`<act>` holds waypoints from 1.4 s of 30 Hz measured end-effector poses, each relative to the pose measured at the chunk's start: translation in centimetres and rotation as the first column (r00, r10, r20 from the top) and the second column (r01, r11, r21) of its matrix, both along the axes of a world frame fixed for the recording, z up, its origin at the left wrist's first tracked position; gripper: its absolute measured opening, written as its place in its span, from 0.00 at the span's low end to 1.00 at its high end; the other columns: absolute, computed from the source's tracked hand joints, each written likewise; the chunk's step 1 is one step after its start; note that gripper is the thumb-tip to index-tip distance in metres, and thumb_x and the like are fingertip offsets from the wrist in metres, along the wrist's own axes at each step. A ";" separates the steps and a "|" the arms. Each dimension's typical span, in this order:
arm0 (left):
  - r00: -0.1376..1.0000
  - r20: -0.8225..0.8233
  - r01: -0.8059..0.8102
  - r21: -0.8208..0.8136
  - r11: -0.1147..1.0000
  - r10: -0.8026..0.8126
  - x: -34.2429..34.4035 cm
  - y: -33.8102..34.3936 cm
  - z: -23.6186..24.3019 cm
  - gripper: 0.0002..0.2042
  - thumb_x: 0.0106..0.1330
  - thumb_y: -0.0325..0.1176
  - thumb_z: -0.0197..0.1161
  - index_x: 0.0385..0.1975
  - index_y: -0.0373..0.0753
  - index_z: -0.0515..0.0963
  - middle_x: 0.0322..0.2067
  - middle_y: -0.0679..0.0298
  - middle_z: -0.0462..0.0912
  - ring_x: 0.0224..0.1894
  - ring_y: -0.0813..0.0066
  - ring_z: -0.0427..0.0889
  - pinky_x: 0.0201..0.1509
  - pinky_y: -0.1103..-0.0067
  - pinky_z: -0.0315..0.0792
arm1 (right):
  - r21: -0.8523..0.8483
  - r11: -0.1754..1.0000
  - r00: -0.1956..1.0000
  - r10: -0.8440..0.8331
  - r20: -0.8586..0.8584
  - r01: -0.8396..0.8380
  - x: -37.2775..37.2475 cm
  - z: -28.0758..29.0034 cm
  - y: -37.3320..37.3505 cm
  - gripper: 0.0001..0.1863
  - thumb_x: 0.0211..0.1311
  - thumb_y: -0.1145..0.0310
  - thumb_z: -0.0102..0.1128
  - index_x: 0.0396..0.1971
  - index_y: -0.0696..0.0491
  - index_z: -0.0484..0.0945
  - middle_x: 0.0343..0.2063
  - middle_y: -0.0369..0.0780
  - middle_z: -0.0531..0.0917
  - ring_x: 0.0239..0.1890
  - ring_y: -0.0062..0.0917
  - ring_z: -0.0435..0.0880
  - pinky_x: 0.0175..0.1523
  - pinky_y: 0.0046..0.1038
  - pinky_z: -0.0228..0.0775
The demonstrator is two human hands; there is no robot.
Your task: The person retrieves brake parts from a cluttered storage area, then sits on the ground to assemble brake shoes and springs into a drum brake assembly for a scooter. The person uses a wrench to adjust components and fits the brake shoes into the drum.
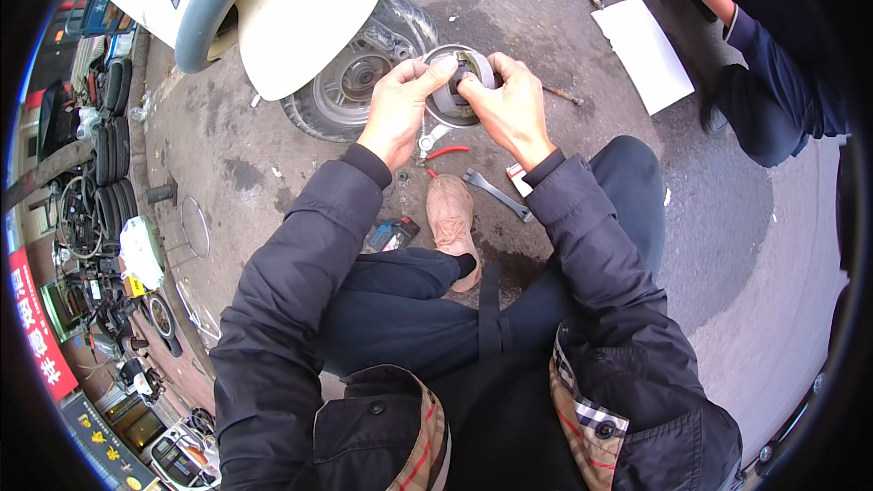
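Both my hands hold up a round drum-brake plate with brake shoes (444,102) in front of the scooter's wheel. My left hand (398,111) grips its left rim, thumb laid over the upper face. On the opposite side, my right hand (511,107) closes around the edge with its thumb pressed in near the middle. The fingertips behind the plate are hidden. Just below it on the ground lie red-handled pliers (447,152) and an open-end wrench (498,195).
A wheel (350,82) rests under a cream scooter body (318,9). Around my shoe (450,214) are a blue-black power tool (391,235) and a small red-white box (519,180). A white sheet (644,56) lies near a crouching person (773,82). Tyres (114,150) line the left.
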State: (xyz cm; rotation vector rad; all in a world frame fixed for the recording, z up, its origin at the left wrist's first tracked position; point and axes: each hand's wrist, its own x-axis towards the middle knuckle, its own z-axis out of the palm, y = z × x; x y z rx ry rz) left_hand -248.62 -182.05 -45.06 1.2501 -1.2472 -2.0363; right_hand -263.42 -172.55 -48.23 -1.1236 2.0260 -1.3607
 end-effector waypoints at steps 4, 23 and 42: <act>1.000 -0.002 0.012 0.002 1.000 -0.012 0.1 -0.3 -0.3 0.10 0.72 0.38 0.73 0.41 0.41 0.80 0.39 0.68 0.86 0.40 0.82 0.84 0.48 0.80 0.78 | -0.085 0.996 0.997 -0.042 -0.070 0.036 -0.2 -0.4 -0.1 0.23 0.56 0.56 0.69 0.35 0.66 0.84 0.38 0.54 0.86 0.49 0.46 0.85 0.53 0.43 0.76; 0.983 0.153 0.130 -0.173 0.976 -0.104 -0.7 0.3 0.4 0.11 0.71 0.40 0.75 0.38 0.40 0.83 0.35 0.74 0.82 0.39 0.87 0.75 0.47 0.84 0.69 | 0.035 0.967 0.938 0.235 0.255 -0.252 -3.2 0.3 -0.2 0.20 0.59 0.59 0.69 0.37 0.64 0.83 0.28 0.49 0.86 0.33 0.28 0.87 0.43 0.34 0.79; 0.974 0.184 0.175 -0.241 0.955 -0.132 -0.3 -0.2 -0.4 0.17 0.66 0.45 0.78 0.36 0.35 0.84 0.34 0.69 0.84 0.36 0.85 0.78 0.39 0.82 0.73 | -0.123 0.927 0.885 0.375 0.275 -0.354 -4.5 -2.2 0.0 0.18 0.57 0.68 0.70 0.45 0.61 0.83 0.38 0.40 0.84 0.43 0.25 0.84 0.53 0.30 0.76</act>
